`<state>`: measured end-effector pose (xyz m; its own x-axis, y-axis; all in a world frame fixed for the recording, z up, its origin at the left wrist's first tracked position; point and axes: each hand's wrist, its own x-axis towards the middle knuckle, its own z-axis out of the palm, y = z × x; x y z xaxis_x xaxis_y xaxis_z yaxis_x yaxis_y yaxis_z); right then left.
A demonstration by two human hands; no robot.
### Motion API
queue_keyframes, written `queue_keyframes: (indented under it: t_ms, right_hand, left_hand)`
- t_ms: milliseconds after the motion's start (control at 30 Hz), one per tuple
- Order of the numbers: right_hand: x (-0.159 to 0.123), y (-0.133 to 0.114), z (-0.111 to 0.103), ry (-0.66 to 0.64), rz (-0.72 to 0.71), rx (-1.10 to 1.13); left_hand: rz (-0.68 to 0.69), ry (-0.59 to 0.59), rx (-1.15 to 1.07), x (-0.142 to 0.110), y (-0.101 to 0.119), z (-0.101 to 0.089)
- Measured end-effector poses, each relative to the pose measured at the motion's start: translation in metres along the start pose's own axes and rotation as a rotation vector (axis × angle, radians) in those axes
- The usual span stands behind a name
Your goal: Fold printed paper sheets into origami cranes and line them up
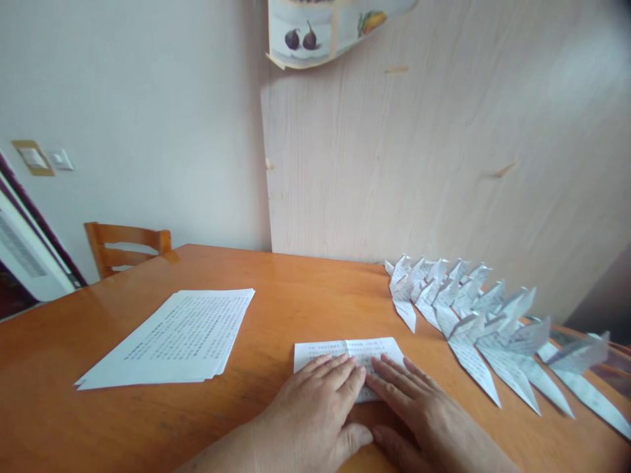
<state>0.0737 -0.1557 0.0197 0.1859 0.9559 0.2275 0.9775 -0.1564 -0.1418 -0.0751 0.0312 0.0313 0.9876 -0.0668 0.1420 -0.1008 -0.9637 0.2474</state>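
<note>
A folded sheet of printed paper point(340, 349) lies flat on the table at the front middle, with a crease down its centre. My left hand point(323, 401) rests flat on its left half, fingers stretched out. On the right half lies my right hand point(417, 404), also flat with its fingers extended. The fingertips of both hands nearly meet near the crease, and the thumbs are close together at the near edge. Much of the paper's near part is hidden under the hands.
A stack of printed sheets point(172, 341) lies on the orange wooden table point(305, 289) to the left. Several folded paper shapes point(473, 328) stand in rows on the right. Behind are a wooden chair point(131, 240) and a wall panel point(394, 164) with a fruit poster point(315, 39).
</note>
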Motion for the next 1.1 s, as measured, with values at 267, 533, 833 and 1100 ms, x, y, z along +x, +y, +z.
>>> queue_keyframes:
  t_ms: [267,533,833,1100]
  right_hand:
    - [-0.003,0.009,0.007,0.082,-0.121,-0.158]
    - [-0.005,0.010,0.008,0.213,-0.183,-0.235]
    - [-0.004,0.019,0.014,0.216,-0.220,-0.252]
    - [-0.007,0.017,0.017,0.206,-0.156,-0.172]
  left_hand:
    - [0.055,-0.044,0.039,0.002,-0.009,0.007]
    - [0.093,-0.030,0.060,0.002,-0.013,0.011]
    - [0.103,-0.043,0.066,0.005,-0.014,0.011]
    - [0.098,-0.060,0.048,0.004,-0.015,0.009]
